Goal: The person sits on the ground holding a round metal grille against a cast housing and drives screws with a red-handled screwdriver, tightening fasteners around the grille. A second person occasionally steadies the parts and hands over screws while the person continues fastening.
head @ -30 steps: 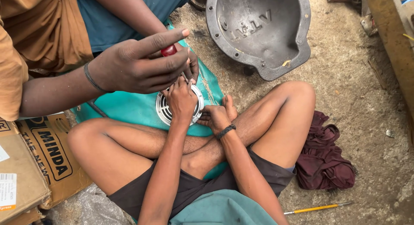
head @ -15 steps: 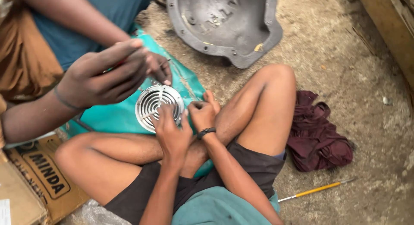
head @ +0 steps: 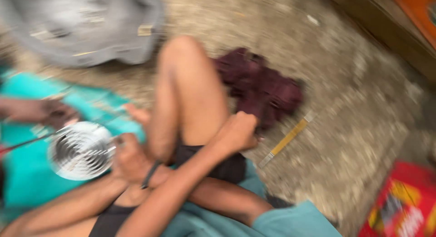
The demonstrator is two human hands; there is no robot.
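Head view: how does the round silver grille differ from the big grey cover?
The silver grille is small, bright and slotted; the grey cover is far larger, dull and solid. The grille is over the teal cloth, the right hand touching it; the cover lies untouched on the ground. Both look metal.

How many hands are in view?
3. The right hand grips the metal grille, the left hand rests by the raised knee, and another person's hand is at the left edge. Blur may hide more.
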